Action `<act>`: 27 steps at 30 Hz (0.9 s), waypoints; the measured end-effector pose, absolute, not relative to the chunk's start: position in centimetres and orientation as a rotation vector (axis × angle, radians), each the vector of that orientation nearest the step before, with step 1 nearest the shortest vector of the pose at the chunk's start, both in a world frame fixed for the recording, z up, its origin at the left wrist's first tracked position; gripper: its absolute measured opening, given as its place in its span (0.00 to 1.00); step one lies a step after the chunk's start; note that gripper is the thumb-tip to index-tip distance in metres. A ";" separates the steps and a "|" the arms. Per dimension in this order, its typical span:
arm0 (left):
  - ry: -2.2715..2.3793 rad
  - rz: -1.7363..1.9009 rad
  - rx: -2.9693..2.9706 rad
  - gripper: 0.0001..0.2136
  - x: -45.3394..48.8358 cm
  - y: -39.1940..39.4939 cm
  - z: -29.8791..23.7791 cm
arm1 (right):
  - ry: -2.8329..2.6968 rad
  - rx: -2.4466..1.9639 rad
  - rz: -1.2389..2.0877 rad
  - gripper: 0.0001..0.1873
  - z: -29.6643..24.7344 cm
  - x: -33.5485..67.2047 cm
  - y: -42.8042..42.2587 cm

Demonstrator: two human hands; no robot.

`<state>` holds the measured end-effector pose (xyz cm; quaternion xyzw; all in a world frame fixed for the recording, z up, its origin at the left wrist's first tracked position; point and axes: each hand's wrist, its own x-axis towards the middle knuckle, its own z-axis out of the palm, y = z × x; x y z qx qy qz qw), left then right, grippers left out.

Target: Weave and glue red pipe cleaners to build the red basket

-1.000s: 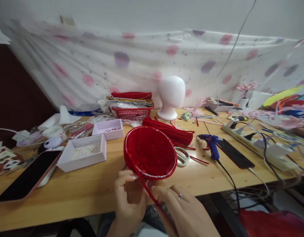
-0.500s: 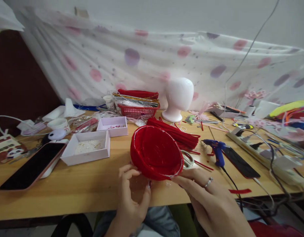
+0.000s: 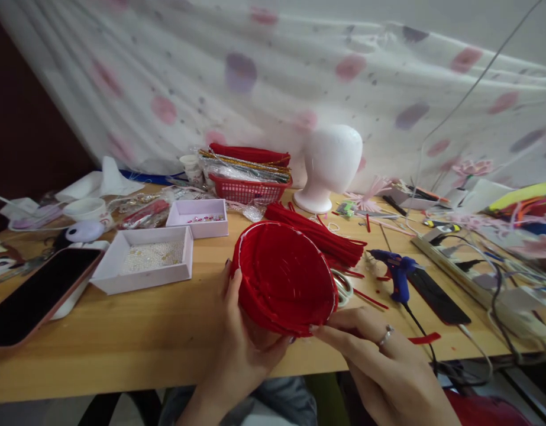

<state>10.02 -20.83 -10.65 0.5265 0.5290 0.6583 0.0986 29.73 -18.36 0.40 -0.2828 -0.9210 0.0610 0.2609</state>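
A round, red, bowl-shaped piece (image 3: 284, 275), fuzzy outside and edged with a whitish line, is held tilted above the near part of the table with its hollow facing me. My left hand (image 3: 244, 331) is wrapped round its left side and underside, fingers behind it and thumb below. My right hand (image 3: 374, 355), with a ring on one finger, pinches the near right rim between fingertips. Behind the piece lies a bundle of red pipe cleaners (image 3: 319, 234). White-handled scissors (image 3: 343, 288) are partly hidden by its right side.
A blue glue gun (image 3: 397, 275) rests to the right beside a dark phone (image 3: 441, 296) and a cabled power strip (image 3: 468, 278). Left are two bead boxes (image 3: 144, 260) and a larger phone (image 3: 37, 296). A white foam head (image 3: 330, 165) and red basket (image 3: 250, 188) stand behind.
My left hand has moved from the near left edge to wrap round the side and underside of the red piece. The right hand stays at the rim. The camera view has shifted slightly.
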 end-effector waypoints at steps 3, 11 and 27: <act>1.498 1.836 1.629 0.55 9.1 -21.1 -9.9 | -2.491 -0.736 0.192 0.23 0.4 29.6 -18.3; 1.441 1.856 1.621 0.55 8.6 -20.7 -9.7 | -2.494 -0.700 0.237 0.27 0.6 29.6 -18.2; 1.448 1.908 1.600 0.53 8.3 -20.5 -9.6 | -2.428 -0.699 0.237 0.21 0.1 30.0 -17.6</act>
